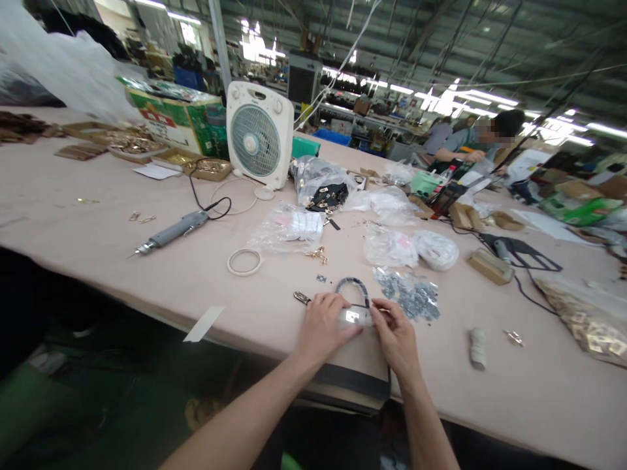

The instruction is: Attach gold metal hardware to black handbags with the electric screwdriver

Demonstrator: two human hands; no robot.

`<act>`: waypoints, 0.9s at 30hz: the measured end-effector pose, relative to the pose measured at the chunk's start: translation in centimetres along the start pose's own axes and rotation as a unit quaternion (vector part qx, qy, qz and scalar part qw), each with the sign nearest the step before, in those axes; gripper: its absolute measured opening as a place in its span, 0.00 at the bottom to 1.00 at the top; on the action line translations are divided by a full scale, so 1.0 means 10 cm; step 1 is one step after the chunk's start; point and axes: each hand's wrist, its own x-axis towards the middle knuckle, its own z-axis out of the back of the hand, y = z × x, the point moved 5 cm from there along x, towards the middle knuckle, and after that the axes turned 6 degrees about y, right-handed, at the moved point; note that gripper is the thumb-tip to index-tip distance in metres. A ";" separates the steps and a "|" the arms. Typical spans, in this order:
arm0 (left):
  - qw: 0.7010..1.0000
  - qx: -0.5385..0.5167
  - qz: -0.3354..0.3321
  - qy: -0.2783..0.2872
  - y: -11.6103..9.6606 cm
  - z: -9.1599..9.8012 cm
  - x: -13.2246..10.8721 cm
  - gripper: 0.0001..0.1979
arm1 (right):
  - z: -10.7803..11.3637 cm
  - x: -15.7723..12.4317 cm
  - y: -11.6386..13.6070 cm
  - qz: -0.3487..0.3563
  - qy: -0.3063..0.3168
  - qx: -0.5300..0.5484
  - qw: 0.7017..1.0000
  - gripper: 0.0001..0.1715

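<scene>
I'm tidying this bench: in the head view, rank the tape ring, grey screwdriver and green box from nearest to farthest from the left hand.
From the left hand:
1. Tape ring, ahead and left.
2. Grey screwdriver, farther left.
3. Green box, at back left.

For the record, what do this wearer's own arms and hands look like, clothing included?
The left hand and right hand are ungloved. No sleeve shows on the left forearm or right forearm within the frame. I can make out no watch, bracelet or ring, and no markings.
</scene>
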 end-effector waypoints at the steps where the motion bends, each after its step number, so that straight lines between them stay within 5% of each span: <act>1: 1.000 0.000 -0.003 0.002 0.00 0.00 0.00 0.22 | 0.14 -0.04 -0.08 -0.008 -0.060 0.034 0.998 0.23; 5: 1.000 0.008 -0.015 0.001 -0.01 -0.06 0.04 0.20 | 0.77 -0.22 -0.47 -0.024 -0.293 0.080 0.952 0.24; 8: 1.000 0.017 -0.023 -0.006 -0.02 -0.11 0.09 0.17 | 1.15 -0.29 -0.74 -0.068 -0.350 -0.004 0.934 0.28; 12: 0.999 0.026 -0.031 -0.009 -0.05 -0.12 0.13 0.15 | 1.34 -0.23 -0.95 -0.095 -0.303 -0.101 0.943 0.28; 18: 0.998 0.033 -0.049 -0.010 -0.07 -0.14 0.12 0.16 | 1.26 -0.02 -0.93 -0.060 -0.207 -0.163 0.963 0.23; 27: 0.997 0.036 -0.066 -0.032 -0.06 -0.16 0.08 0.16 | 1.44 0.13 -1.05 -0.076 -0.225 -0.248 0.939 0.23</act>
